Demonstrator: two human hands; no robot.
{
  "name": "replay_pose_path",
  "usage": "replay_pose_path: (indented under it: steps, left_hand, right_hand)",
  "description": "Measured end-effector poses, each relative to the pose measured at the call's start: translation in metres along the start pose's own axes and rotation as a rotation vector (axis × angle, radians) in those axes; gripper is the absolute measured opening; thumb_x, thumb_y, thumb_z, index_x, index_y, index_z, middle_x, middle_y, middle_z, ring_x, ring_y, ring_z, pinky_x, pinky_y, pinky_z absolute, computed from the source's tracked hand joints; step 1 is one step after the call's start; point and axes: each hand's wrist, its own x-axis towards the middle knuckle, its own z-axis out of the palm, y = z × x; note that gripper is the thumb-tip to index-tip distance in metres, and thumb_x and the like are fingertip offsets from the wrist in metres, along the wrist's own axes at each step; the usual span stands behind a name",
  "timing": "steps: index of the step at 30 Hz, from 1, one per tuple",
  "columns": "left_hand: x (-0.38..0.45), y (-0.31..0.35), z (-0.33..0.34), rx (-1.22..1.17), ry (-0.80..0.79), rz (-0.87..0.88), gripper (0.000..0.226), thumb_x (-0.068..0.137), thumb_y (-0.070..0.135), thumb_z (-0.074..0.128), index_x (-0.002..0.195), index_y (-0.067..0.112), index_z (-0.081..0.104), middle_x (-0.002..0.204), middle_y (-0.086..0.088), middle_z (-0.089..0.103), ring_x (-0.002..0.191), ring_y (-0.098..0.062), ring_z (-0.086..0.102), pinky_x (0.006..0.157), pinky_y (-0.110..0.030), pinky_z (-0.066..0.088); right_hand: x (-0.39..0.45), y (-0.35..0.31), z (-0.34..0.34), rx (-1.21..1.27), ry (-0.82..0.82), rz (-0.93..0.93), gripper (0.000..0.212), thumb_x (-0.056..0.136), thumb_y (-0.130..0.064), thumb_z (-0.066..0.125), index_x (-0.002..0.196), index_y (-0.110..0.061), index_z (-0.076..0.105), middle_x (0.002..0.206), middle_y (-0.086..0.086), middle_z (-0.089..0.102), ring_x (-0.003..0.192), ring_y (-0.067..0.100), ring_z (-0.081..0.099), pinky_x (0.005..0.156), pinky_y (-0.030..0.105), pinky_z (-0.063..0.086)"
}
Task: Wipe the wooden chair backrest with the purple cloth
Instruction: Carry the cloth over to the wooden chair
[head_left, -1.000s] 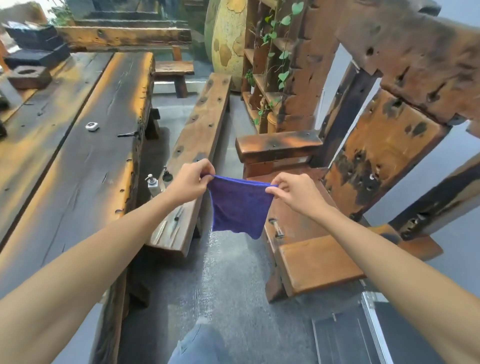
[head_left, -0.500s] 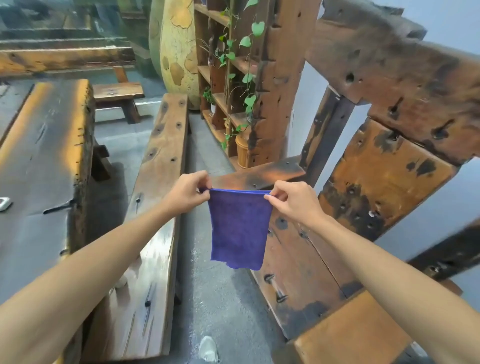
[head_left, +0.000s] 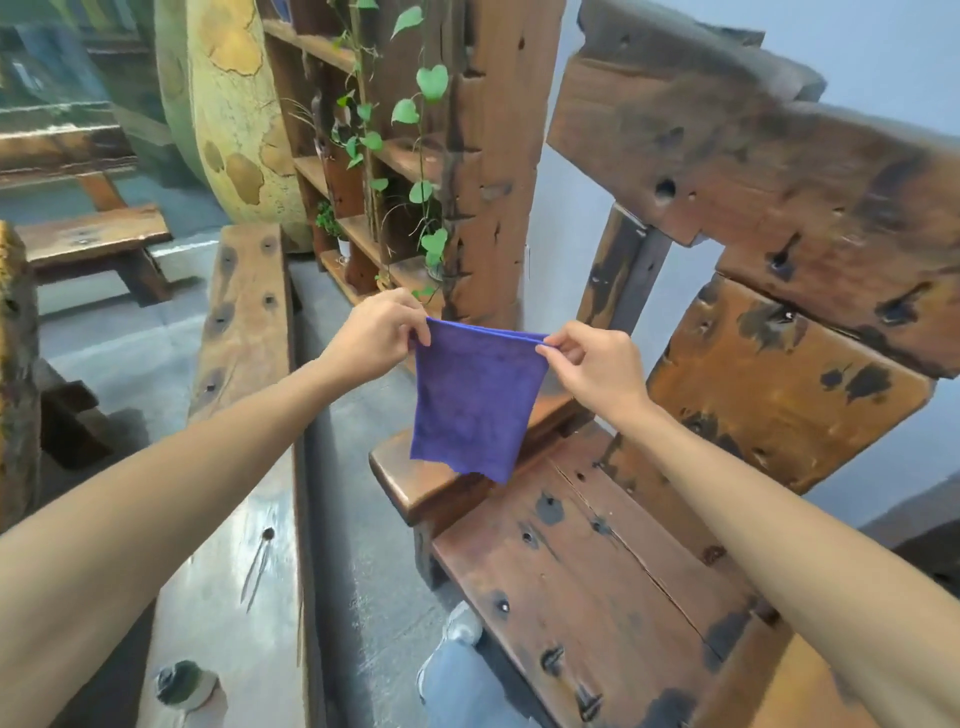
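A purple cloth (head_left: 475, 397) hangs folded in the air over the chair's left armrest (head_left: 415, 480). My left hand (head_left: 376, 335) pinches its top left corner and my right hand (head_left: 592, 364) pinches its top right corner. The wooden chair backrest (head_left: 779, 374) is a rough plank with dark holes and stains, to the right of my right hand and apart from the cloth. A thick top rail (head_left: 753, 161) crosses above it. The chair seat (head_left: 587, 577) lies below my right forearm.
A long wooden bench (head_left: 244, 332) runs along the left, with a grey floor strip (head_left: 358, 519) between it and the chair. A wooden shelf with trailing green plants (head_left: 410, 171) stands behind my hands. A large yellowish round object (head_left: 228, 109) is at the back left.
My view has swung right and closer to the chair, so the backrest and seat fill more of the frame. Both hands still hold the cloth's top corners, now above the armrest.
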Motion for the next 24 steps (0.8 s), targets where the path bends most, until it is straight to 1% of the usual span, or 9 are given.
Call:
replay_pose_path:
  steps: [2, 3, 8, 11, 16, 18, 20, 22, 24]
  left_hand:
    - [0.035, -0.019, 0.007, 0.018, 0.063, 0.04, 0.039, 0.077, -0.016, 0.052, 0.089, 0.008, 0.081, 0.103, -0.011, 0.07, 0.096, -0.033, 0.064, 0.083, -0.039, 0.053]
    - [0.055, -0.029, 0.011, 0.041, 0.097, 0.047, 0.039, 0.08, -0.014, 0.052, 0.092, 0.01, 0.081, 0.105, -0.009, 0.07, 0.097, -0.033, 0.063, 0.08, -0.042, 0.054]
    - [0.152, -0.074, 0.024, 0.101, 0.217, 0.162, 0.033, 0.083, 0.0, 0.051, 0.091, 0.017, 0.078, 0.103, 0.001, 0.069, 0.093, -0.029, 0.058, 0.056, -0.04, 0.054]
    - [0.223, -0.099, 0.029, 0.075, 0.241, 0.203, 0.033, 0.085, 0.009, 0.044, 0.092, 0.018, 0.076, 0.106, 0.003, 0.068, 0.094, -0.026, 0.062, 0.059, -0.042, 0.056]
    - [0.3, -0.116, 0.044, -0.03, 0.313, 0.209, 0.026, 0.083, -0.003, 0.056, 0.094, 0.014, 0.074, 0.109, 0.0, 0.068, 0.086, -0.026, 0.07, 0.059, -0.042, 0.055]
    - [0.33, -0.118, 0.051, -0.127, 0.354, 0.188, 0.027, 0.084, -0.004, 0.053, 0.095, 0.011, 0.073, 0.11, 0.0, 0.066, 0.087, -0.024, 0.069, 0.065, -0.043, 0.056]
    - [0.359, -0.117, 0.056, -0.239, 0.399, 0.156, 0.029, 0.086, -0.001, 0.047, 0.095, 0.01, 0.072, 0.111, 0.001, 0.064, 0.078, -0.021, 0.07, 0.07, -0.042, 0.055]
    - [0.392, -0.114, 0.06, -0.357, 0.428, 0.131, 0.028, 0.088, 0.001, 0.044, 0.096, 0.009, 0.071, 0.113, 0.002, 0.062, 0.068, -0.015, 0.072, 0.07, -0.043, 0.055]
    - [0.423, -0.11, 0.061, -0.456, 0.454, 0.15, 0.026, 0.09, 0.0, 0.045, 0.097, 0.007, 0.069, 0.116, 0.0, 0.061, 0.068, -0.011, 0.074, 0.069, -0.043, 0.057]
  right_hand:
    - [0.033, 0.012, 0.009, -0.019, 0.048, -0.003, 0.01, 0.084, -0.028, 0.081, 0.081, -0.019, 0.076, 0.061, -0.004, 0.071, 0.063, 0.022, 0.072, 0.062, 0.039, 0.057]
    - [0.05, 0.018, 0.014, -0.031, 0.078, -0.008, 0.009, 0.083, -0.026, 0.081, 0.08, -0.02, 0.076, 0.06, -0.004, 0.071, 0.061, 0.021, 0.071, 0.061, 0.038, 0.057]
    - [0.129, 0.042, 0.032, -0.054, 0.203, -0.036, 0.008, 0.081, -0.022, 0.08, 0.077, -0.022, 0.074, 0.051, -0.016, 0.055, 0.051, 0.012, 0.064, 0.056, 0.033, 0.055]
    - [0.179, 0.057, 0.041, -0.061, 0.263, -0.015, 0.007, 0.08, -0.017, 0.08, 0.077, -0.018, 0.073, 0.052, -0.016, 0.056, 0.048, 0.011, 0.063, 0.057, 0.032, 0.055]
    - [0.24, 0.078, 0.048, -0.056, 0.333, 0.018, 0.01, 0.081, -0.012, 0.079, 0.08, -0.018, 0.07, 0.051, -0.024, 0.051, 0.048, -0.001, 0.058, 0.063, 0.029, 0.054]
    - [0.264, 0.086, 0.051, -0.028, 0.361, 0.038, 0.01, 0.086, -0.012, 0.076, 0.083, -0.017, 0.069, 0.054, -0.023, 0.056, 0.052, -0.004, 0.064, 0.067, 0.031, 0.056]
    - [0.289, 0.092, 0.052, 0.015, 0.385, 0.05, 0.008, 0.091, -0.013, 0.072, 0.087, -0.017, 0.067, 0.064, -0.022, 0.064, 0.059, -0.003, 0.072, 0.066, 0.035, 0.058]
    - [0.315, 0.097, 0.05, 0.05, 0.419, 0.058, 0.008, 0.094, -0.014, 0.07, 0.091, -0.02, 0.064, 0.073, -0.016, 0.07, 0.068, -0.003, 0.074, 0.063, 0.038, 0.06]
    - [0.337, 0.097, 0.048, 0.062, 0.469, 0.046, 0.011, 0.096, -0.017, 0.066, 0.094, -0.026, 0.06, 0.087, -0.013, 0.074, 0.076, -0.001, 0.076, 0.064, 0.037, 0.063]
